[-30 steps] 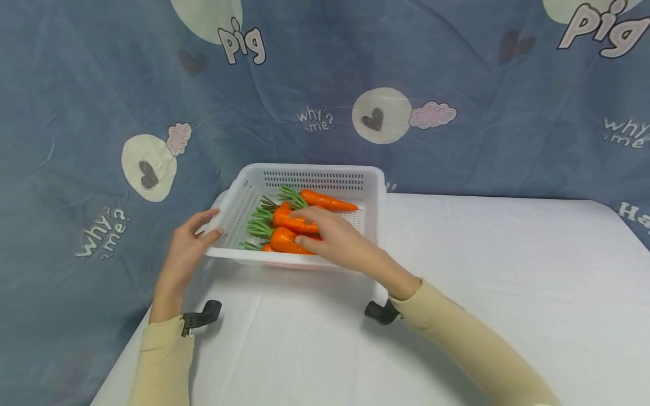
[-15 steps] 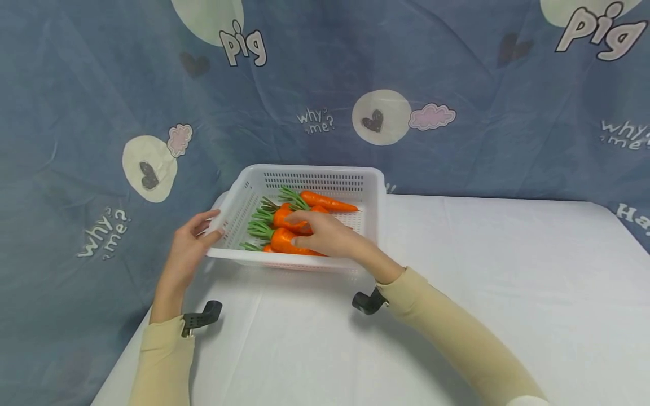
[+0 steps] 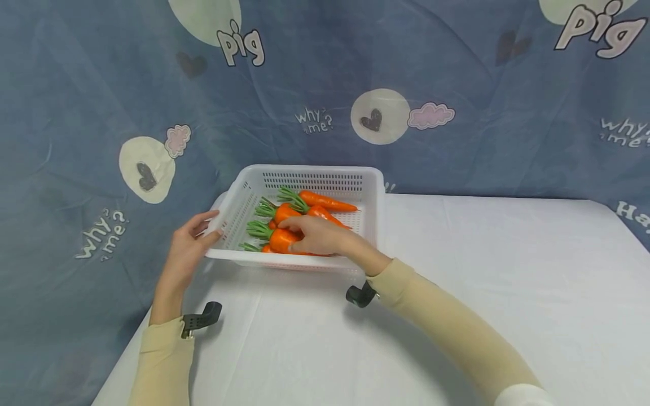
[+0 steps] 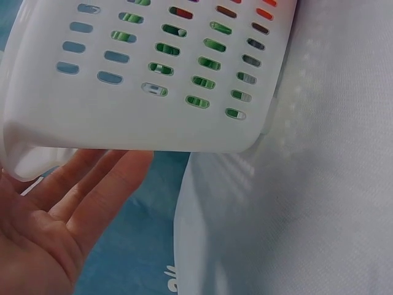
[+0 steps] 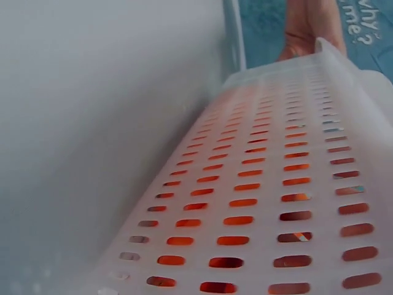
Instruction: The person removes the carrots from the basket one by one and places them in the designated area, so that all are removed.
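Note:
A white plastic basket (image 3: 373,225) with slotted walls holds several orange carrots with green stalks. My left hand (image 3: 189,242) grips the basket's left rim with its thumb and fingers; in the left wrist view, that hand's fingers (image 4: 107,187) run alongside the basket's end wall. My right hand (image 3: 321,235) reaches inside, with thumb and fingers around a thick carrot (image 3: 283,240) near the front wall. The hand covers that carrot's right part. From the right wrist camera, only orange patches show through the slots, and the right fingers are hidden.
A white cloth (image 3: 457,270) covers the table beneath the basket. Behind hangs a blue printed curtain (image 3: 284,73), close to the basket's back wall. Other carrots, such as a slim one (image 3: 327,201) at the back, lie side by side in the basket.
My right hand has shifted left and slightly forward onto the front carrot, uncovering more of the carrot behind. My left hand and the basket have stayed put.

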Tool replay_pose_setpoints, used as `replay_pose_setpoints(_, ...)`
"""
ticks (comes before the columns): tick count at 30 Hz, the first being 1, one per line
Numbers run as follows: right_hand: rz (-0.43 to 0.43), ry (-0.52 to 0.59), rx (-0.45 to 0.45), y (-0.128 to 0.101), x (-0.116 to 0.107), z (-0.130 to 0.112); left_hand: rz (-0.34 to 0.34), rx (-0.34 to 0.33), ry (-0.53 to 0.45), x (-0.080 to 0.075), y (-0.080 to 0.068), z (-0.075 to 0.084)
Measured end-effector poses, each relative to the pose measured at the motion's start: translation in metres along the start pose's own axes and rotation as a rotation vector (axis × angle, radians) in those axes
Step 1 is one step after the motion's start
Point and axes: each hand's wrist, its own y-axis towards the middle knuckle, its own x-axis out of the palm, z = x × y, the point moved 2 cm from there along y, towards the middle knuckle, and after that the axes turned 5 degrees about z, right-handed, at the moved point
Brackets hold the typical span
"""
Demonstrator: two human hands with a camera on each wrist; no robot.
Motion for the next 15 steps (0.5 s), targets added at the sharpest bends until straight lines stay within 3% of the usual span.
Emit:
replay_pose_setpoints(9,-0.014,-0.004,0.017,0.0031,0.0014,0.0060,-0.001,0.008,0.007,0.0024,-0.0005,0.0003)
replay_pose_setpoints(15,-0.001,-0.079,-0.011,0.0013,0.0028,0.0074,0.003,-0.005,0.005,0.0025,-0.0002,-0.0006)
